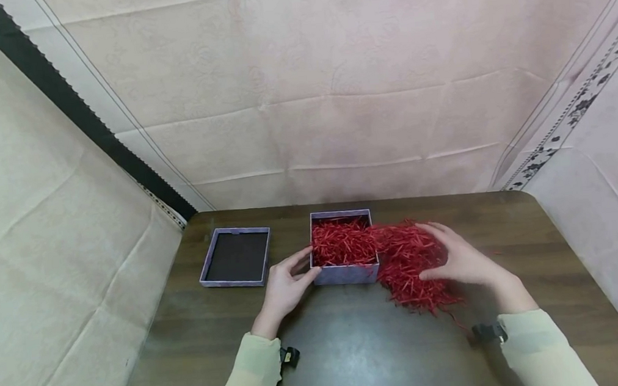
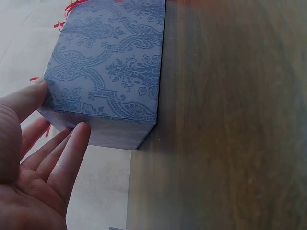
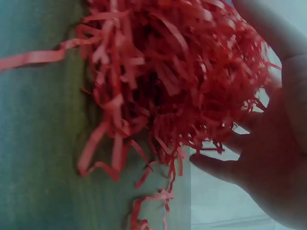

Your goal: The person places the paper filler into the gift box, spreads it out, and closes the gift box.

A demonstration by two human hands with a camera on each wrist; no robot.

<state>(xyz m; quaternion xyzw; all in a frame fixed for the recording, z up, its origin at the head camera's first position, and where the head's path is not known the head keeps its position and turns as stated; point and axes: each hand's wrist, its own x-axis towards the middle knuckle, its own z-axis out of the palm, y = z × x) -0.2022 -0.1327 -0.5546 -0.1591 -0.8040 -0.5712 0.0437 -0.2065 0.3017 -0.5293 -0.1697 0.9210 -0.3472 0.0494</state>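
Observation:
A lidless blue patterned box (image 1: 346,274) stands on the table, with red shredded paper (image 1: 341,243) inside. My left hand (image 1: 286,286) is at its near left corner, thumb by the front wall and fingers extended along the left side. In the left wrist view, the fingertips touch the box (image 2: 110,67) near that corner. A large heap of red shredded paper (image 1: 410,264) lies against the box's right side and spills over its rim. My right hand (image 1: 466,260) rests at the heap's right edge, thumb and fingers spread apart. Strands cover some of its fingertips in the right wrist view.
Left of the box lies a lid (image 1: 237,257), its dark inside facing up. A loose strand trails from the heap toward the right wrist. Pale cloth (image 1: 336,123) hangs behind the brown wooden table (image 1: 367,353) and at both sides.

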